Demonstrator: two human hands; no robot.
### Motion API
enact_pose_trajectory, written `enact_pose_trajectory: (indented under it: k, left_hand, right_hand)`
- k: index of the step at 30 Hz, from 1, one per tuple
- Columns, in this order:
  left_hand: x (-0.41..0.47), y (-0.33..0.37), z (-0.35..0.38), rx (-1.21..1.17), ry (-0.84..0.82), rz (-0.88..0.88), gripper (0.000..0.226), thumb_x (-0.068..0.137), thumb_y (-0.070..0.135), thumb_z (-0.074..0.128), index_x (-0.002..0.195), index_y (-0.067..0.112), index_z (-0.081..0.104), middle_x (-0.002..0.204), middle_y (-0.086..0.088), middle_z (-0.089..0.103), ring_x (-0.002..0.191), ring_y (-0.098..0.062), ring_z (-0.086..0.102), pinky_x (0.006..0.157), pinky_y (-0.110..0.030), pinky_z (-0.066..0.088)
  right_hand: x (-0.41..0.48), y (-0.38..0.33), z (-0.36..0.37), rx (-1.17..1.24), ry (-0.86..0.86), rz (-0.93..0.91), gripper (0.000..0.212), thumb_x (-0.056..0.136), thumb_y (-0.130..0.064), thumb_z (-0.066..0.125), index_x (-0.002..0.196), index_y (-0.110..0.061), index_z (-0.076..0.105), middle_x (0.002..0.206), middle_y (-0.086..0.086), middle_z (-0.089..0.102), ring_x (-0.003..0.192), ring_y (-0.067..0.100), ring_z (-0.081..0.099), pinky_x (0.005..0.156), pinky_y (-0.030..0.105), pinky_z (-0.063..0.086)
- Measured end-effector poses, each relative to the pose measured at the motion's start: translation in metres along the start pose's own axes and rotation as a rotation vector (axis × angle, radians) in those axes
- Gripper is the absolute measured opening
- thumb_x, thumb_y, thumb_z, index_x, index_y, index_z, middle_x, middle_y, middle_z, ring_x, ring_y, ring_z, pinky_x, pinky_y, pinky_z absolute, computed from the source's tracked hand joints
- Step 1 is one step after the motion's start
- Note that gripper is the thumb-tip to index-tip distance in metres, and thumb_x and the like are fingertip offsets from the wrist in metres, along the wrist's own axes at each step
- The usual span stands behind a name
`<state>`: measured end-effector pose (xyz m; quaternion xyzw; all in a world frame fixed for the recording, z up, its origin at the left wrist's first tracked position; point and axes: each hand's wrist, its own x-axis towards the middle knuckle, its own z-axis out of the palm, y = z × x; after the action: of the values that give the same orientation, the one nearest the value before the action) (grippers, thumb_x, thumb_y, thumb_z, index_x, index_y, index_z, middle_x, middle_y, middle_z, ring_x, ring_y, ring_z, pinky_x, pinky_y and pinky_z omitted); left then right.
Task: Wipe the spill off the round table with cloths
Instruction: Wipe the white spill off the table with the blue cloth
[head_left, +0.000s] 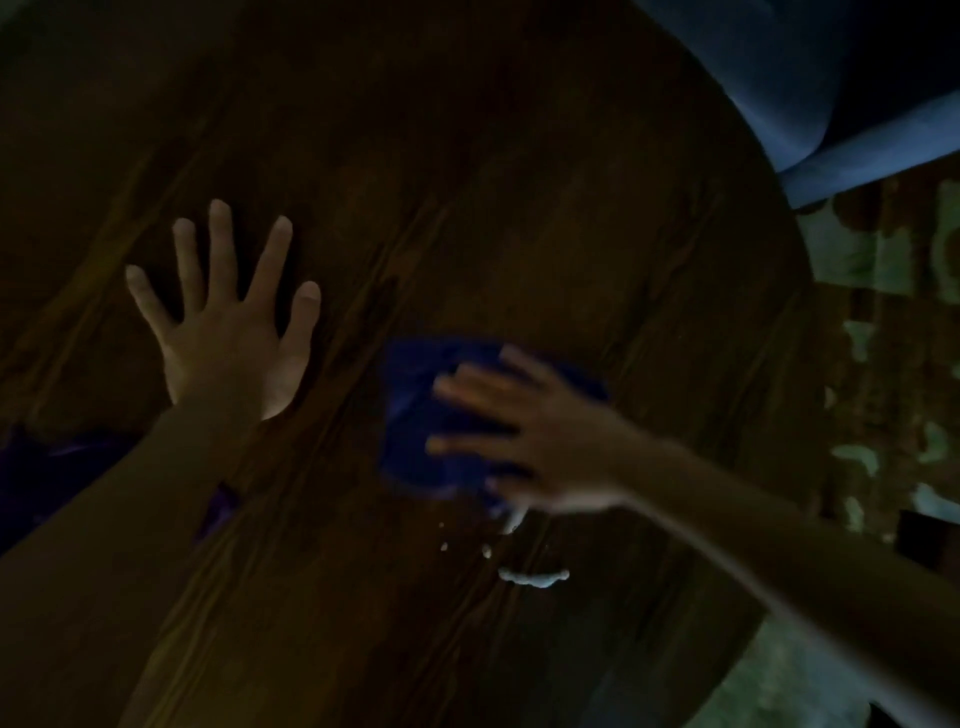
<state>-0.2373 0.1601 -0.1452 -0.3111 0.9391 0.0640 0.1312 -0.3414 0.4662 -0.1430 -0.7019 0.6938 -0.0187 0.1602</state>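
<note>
**A:** From the head view, where are your hands?

**B:** Your left hand lies flat on the dark wooden surface, its fingers spread wide and gripping nothing. Your right hand is pressed on top of the blue cloth, fingers stretched out over it; the hand is blurred, so you cannot tell whether they pinch the fabric or only press on it.

**A:** And the spill?

**B:** The pale spill sits on the surface just on your side of the cloth: a short streak, with a few small drops between it and the cloth's near edge. A whitish smear touches that edge under your right thumb.

**A:** Anything else in view?

**B:** A purple cloth peeks out from under your left forearm. A blue seat stands beyond the round edge at upper right, and a green patterned rug covers the floor on the right. The light is dim.
</note>
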Motion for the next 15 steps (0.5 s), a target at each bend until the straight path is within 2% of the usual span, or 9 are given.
enact_pose_trajectory:
  k: [3, 5, 7, 8, 10, 13, 15]
  left_hand:
    - [0.000, 0.000, 0.000, -0.017, 0.016, 0.019, 0.068, 0.096, 0.073, 0.001, 0.159, 0.047, -0.007, 0.171, 0.000, -0.016, 0.156, -0.026, -0.018, 0.120, -0.067, -0.008]
    - [-0.002, 0.000, 0.001, -0.027, 0.031, 0.033, 0.068, 0.096, 0.073, 0.002, 0.159, 0.047, -0.005, 0.172, 0.000, -0.015, 0.157, -0.026, -0.017, 0.120, -0.067, -0.008]
    - [-0.003, -0.001, 0.003, -0.022, 0.040, 0.030, 0.068, 0.096, 0.073, 0.002, 0.159, 0.047, -0.004, 0.172, 0.000, -0.014, 0.157, -0.026, -0.016, 0.120, -0.067, -0.008]
    - [-0.003, -0.002, 0.004, -0.021, 0.039, 0.026, 0.069, 0.096, 0.074, 0.002, 0.159, 0.047, -0.004, 0.172, 0.000, -0.014, 0.157, -0.026, -0.016, 0.121, -0.067, -0.008]
    - [-0.003, -0.003, 0.004, -0.019, 0.030, 0.024, 0.068, 0.096, 0.074, 0.002, 0.159, 0.048, -0.004, 0.172, 0.001, -0.014, 0.157, -0.026, -0.016, 0.120, -0.067, -0.008]
    - [-0.003, -0.003, 0.003, -0.014, 0.028, 0.023, 0.067, 0.097, 0.072, 0.004, 0.159, 0.047, -0.004, 0.172, 0.000, -0.014, 0.157, -0.026, -0.016, 0.120, -0.067, -0.009]
    - [-0.002, -0.004, 0.002, -0.019, 0.016, 0.035, 0.067, 0.098, 0.071, 0.005, 0.159, 0.046, -0.004, 0.172, 0.000, -0.014, 0.157, -0.027, -0.016, 0.120, -0.067, -0.009]
  right_hand:
    - [-0.012, 0.091, -0.010, -0.019, 0.225, 0.534, 0.063, 0.100, -0.052, 0.038, 0.158, -0.034, 0.025, 0.169, 0.016, 0.018, 0.156, 0.038, 0.016, 0.122, 0.065, 0.012]
    - [-0.027, 0.128, -0.021, 0.062, 0.267, 0.933, 0.063, 0.102, -0.055, 0.031, 0.160, -0.031, 0.023, 0.170, 0.015, 0.012, 0.157, 0.036, 0.009, 0.123, 0.063, 0.010]
    - [-0.025, 0.124, -0.016, 0.119, 0.234, 1.144, 0.063, 0.104, -0.060, 0.022, 0.161, -0.033, 0.019, 0.172, 0.009, 0.000, 0.158, 0.030, -0.002, 0.126, 0.057, 0.002]
    - [-0.019, 0.107, -0.013, 0.079, 0.223, 1.147, 0.063, 0.104, -0.062, 0.020, 0.161, -0.035, 0.020, 0.172, 0.008, -0.001, 0.158, 0.031, -0.004, 0.126, 0.058, 0.003]
    - [-0.007, 0.047, -0.001, 0.024, 0.231, 0.982, 0.063, 0.103, -0.062, 0.024, 0.161, -0.037, 0.021, 0.172, 0.009, 0.001, 0.158, 0.034, -0.003, 0.124, 0.060, 0.006]
    - [-0.013, -0.069, 0.021, 0.157, 0.162, 0.541, 0.068, 0.101, -0.058, 0.039, 0.162, -0.037, 0.020, 0.172, 0.011, 0.002, 0.158, 0.034, -0.004, 0.125, 0.060, 0.003]
    - [-0.027, -0.097, 0.026, 0.125, 0.038, 0.240, 0.071, 0.101, -0.059, 0.042, 0.163, -0.037, 0.015, 0.172, 0.009, -0.004, 0.158, 0.032, -0.009, 0.125, 0.058, 0.000]
